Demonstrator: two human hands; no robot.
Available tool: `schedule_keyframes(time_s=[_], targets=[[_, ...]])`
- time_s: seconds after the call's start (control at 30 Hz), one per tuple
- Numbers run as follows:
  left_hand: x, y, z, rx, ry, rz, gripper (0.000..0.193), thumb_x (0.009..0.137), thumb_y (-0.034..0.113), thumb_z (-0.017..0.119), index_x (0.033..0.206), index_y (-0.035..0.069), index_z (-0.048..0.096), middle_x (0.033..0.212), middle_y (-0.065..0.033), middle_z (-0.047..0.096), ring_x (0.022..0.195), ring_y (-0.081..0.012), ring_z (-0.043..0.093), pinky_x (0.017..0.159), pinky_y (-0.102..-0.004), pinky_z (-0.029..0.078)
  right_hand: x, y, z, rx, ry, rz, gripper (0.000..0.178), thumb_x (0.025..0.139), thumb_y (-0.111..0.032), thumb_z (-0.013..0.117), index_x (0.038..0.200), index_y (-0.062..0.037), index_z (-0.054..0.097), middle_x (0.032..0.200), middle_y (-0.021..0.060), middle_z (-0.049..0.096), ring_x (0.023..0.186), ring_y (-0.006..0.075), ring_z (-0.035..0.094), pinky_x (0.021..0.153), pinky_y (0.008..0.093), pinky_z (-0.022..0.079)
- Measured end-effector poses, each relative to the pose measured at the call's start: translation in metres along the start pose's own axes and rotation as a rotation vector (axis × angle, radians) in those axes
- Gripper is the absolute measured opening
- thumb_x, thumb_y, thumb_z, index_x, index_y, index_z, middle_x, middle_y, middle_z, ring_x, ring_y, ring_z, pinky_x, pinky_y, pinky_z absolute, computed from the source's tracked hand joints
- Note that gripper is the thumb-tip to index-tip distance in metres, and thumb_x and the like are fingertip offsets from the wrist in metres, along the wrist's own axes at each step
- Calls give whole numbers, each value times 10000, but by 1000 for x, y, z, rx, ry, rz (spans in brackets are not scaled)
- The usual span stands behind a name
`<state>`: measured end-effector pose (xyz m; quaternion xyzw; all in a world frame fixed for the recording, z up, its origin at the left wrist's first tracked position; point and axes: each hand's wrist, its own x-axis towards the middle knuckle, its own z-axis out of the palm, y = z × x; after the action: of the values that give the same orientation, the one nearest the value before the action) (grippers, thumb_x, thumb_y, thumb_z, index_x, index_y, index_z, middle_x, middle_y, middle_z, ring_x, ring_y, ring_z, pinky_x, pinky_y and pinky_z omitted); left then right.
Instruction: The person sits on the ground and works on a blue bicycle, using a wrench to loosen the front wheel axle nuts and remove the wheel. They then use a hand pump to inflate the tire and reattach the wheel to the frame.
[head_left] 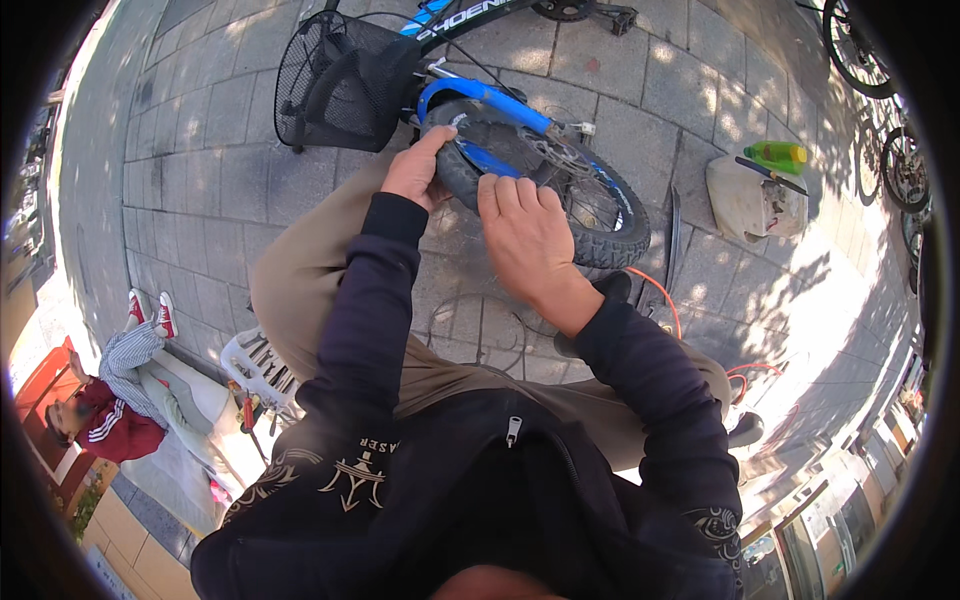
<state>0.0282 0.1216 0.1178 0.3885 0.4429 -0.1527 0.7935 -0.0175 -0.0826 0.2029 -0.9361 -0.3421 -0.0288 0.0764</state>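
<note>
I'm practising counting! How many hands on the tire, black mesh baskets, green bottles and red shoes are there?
Left hand and right hand on tire: 2
Black mesh basket: 1
Green bottle: 1
Red shoes: 2
Total: 6

Head-worn fisheye, looking steeply down over our own front.
We see from the left one of two side-by-side cameras, set so close above the body that the dark jacket fills six o'clock. The bicycle wheel sits farther off, between twelve and one. Our view runs very wide: paving curves toward a dark round rim, with another person between eight and nine and distant bicycles near two.
</note>
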Motion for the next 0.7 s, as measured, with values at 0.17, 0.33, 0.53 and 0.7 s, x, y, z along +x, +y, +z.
schedule_keyframes(time_s=[0.17, 0.33, 0.53, 0.7], targets=[[0, 9, 2, 81, -16, -68, 285, 921, 145, 738, 1171, 48, 640, 1025, -74, 718, 907, -235, 749, 832, -416, 652, -4, 1, 9, -67, 85, 6, 454, 860, -190, 661, 1282, -27, 627, 1007, 40, 582, 958, 197, 571, 803, 356, 418], [9, 7, -8, 70, 0, -108, 284, 913, 139, 736, 1173, 68, 644, 1029, -66, 722, 936, -214, 739, 866, -395, 636, -8, -3, 17, -80, 134, 9, 386, 877, -206, 646, 1228, -45, 658, 976, 20, 579, 940, 188, 565, 800, 351, 404], [-9, 43, 26, 330, 43, -257, 277, 938, 158, 749, 1181, 64, 654, 1052, -75, 732, 935, -209, 742, 819, -407, 637, -8, -3, 19, -58, 123, 45, 346, 876, -206, 646, 1190, -59, 659, 969, 16, 580, 930, 183, 562, 799, 352, 395], [12, 46, 40, 617, 183, -280, 283, 942, 175, 751, 1174, 66, 631, 1016, -66, 733, 827, -193, 752, 693, -366, 654, -3, 9, 1, 33, 43, 52, 492, 837, -193, 696, 1291, -14, 633, 1033, 52, 577, 970, 196, 566, 793, 348, 398]])
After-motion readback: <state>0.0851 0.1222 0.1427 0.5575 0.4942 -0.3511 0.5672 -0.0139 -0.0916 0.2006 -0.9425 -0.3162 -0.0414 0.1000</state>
